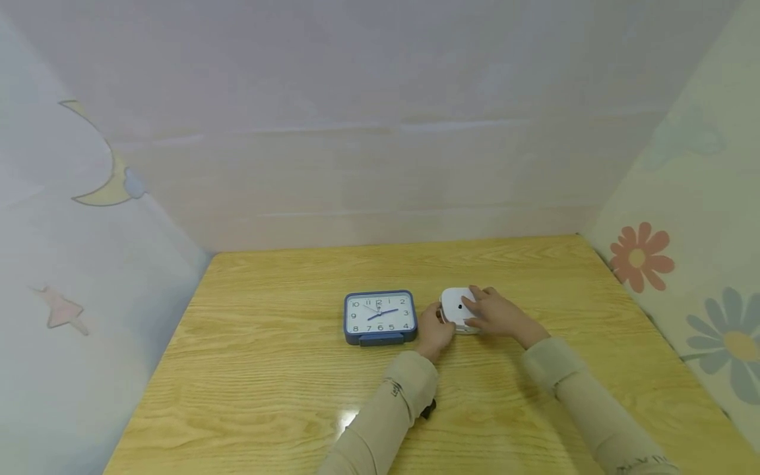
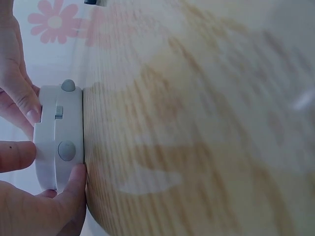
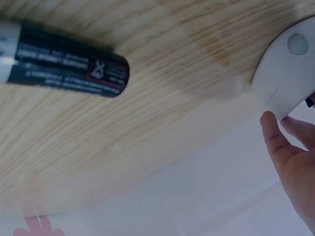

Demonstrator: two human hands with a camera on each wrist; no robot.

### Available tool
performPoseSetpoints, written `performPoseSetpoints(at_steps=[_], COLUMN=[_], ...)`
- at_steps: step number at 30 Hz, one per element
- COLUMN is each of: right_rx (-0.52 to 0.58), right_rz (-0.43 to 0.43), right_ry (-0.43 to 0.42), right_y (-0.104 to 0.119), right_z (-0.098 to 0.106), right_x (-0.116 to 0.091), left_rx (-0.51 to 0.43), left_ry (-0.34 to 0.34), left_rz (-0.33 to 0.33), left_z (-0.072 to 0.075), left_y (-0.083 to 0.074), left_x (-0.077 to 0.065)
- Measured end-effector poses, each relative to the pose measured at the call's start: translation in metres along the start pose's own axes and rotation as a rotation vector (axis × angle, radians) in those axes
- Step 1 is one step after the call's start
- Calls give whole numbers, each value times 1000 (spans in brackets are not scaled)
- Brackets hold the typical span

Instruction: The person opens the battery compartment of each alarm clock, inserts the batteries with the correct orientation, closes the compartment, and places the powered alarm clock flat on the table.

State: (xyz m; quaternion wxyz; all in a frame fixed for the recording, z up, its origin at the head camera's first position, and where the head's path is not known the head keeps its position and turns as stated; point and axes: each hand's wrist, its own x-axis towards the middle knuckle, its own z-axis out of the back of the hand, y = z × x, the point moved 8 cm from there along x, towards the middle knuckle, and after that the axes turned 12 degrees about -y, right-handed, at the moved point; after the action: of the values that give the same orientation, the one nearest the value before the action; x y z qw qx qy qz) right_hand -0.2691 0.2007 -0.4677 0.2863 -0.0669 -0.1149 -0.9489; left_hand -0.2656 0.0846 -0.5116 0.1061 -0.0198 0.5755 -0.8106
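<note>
A white device with rounded corners lies flat on the table, a small black spot on its upper face. Its edge carries two round grey knobs or feet and a small slider. My left hand pinches the device's left near side between thumb and fingers; in the left wrist view the left hand grips its lower end. From the right, my right hand holds the device, fingers over its top and far edge. The right wrist view shows fingertips against the white casing.
Left of the device stands a blue-framed alarm clock with a white dial. A dark battery lies on the wooden table; in the head view a black end pokes out beside the left sleeve. Decorated walls enclose the table's back and sides.
</note>
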Motion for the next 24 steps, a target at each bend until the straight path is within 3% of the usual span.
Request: performPoseSetpoints(at_steps=[6, 16, 24], right_rx=[-9, 89, 65], right_rz=[10, -44, -45], right_ry=[1, 37, -42], right_y=[0, -8, -5], right_z=[-1, 2, 3], right_x=[0, 0, -2], left_rx=[2, -19, -58], left_ry=[6, 5, -6], left_rz=[-15, -8, 29], left_z=[1, 0, 0], left_y=[-1, -2, 0], left_x=[0, -2, -2])
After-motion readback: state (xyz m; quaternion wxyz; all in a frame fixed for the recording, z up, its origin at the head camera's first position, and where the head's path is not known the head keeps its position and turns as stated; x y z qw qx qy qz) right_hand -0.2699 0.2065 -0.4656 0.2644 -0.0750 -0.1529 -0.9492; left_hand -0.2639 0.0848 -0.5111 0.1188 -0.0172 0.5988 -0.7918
